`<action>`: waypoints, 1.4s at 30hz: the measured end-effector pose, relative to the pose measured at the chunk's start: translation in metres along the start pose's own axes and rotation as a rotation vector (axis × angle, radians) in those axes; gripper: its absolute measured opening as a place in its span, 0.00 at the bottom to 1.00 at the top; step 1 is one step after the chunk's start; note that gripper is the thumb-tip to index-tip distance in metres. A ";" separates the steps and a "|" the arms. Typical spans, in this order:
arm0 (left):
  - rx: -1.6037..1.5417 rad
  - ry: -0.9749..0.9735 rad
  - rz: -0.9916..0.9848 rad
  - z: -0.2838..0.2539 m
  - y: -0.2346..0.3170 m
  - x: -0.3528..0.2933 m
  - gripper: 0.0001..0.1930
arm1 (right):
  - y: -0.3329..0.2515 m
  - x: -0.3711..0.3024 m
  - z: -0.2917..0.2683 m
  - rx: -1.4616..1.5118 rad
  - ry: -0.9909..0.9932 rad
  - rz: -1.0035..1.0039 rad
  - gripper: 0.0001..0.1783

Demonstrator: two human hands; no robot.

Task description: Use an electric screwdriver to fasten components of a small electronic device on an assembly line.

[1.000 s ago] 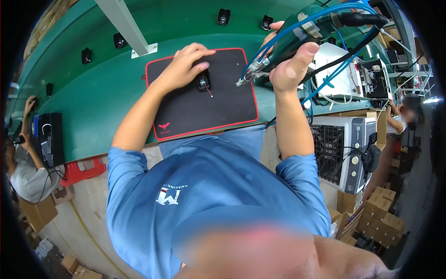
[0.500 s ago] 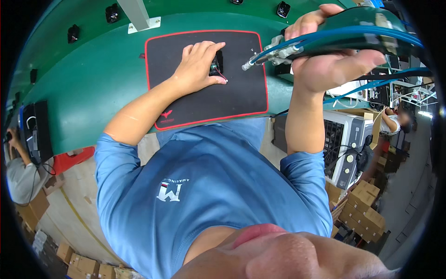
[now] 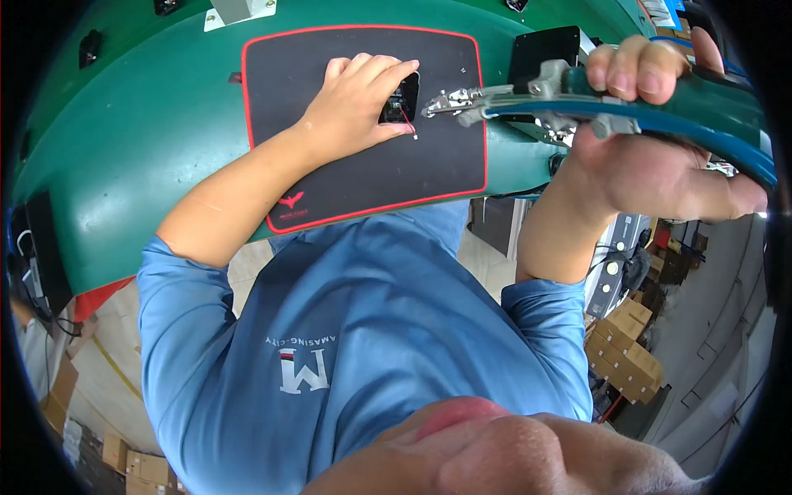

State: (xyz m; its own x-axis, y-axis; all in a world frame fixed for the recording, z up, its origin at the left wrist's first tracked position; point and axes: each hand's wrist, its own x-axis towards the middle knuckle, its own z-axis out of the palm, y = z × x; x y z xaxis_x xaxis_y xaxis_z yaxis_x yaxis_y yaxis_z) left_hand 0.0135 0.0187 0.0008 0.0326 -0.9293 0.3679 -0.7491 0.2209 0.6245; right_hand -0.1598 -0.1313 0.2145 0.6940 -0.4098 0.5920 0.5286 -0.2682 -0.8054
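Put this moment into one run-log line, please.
Left hand: holds black part on black mat; Right hand: grips green tool; Metal tip: beside part, contact unclear; Red wire: trails from part

Workshop, long green workbench [image 3: 165,157], metal-nosed tool [image 3: 554,81] with blue hose [image 3: 709,142], brown cardboard boxes [image 3: 624,338] stacked nearby

black device [image 3: 401,105], green tool [image 3: 716,103], red-edged black mat [image 3: 363,186]
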 end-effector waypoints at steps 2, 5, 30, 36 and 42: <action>-0.012 -0.005 0.002 -0.001 0.001 0.000 0.46 | 0.007 -0.002 0.008 -0.061 -0.059 -0.028 0.68; -0.007 0.003 -0.008 -0.002 0.002 -0.001 0.46 | 0.026 -0.009 0.024 0.144 0.101 0.047 0.68; -0.039 0.015 -0.009 0.000 0.002 0.000 0.46 | 0.054 -0.033 0.039 0.064 0.164 -0.013 0.68; -0.027 0.017 -0.012 0.000 0.002 -0.001 0.46 | 0.052 -0.032 0.036 0.058 0.140 -0.031 0.68; -0.029 0.003 -0.019 0.001 0.003 0.000 0.46 | 0.054 -0.032 0.038 0.064 0.136 -0.039 0.68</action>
State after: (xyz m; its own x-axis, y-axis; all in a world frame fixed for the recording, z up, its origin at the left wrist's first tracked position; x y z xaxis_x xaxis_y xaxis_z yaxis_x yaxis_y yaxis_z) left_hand 0.0109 0.0192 0.0019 0.0486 -0.9324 0.3582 -0.7287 0.2121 0.6511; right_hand -0.1351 -0.0995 0.1530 0.6018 -0.5160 0.6095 0.5867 -0.2321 -0.7758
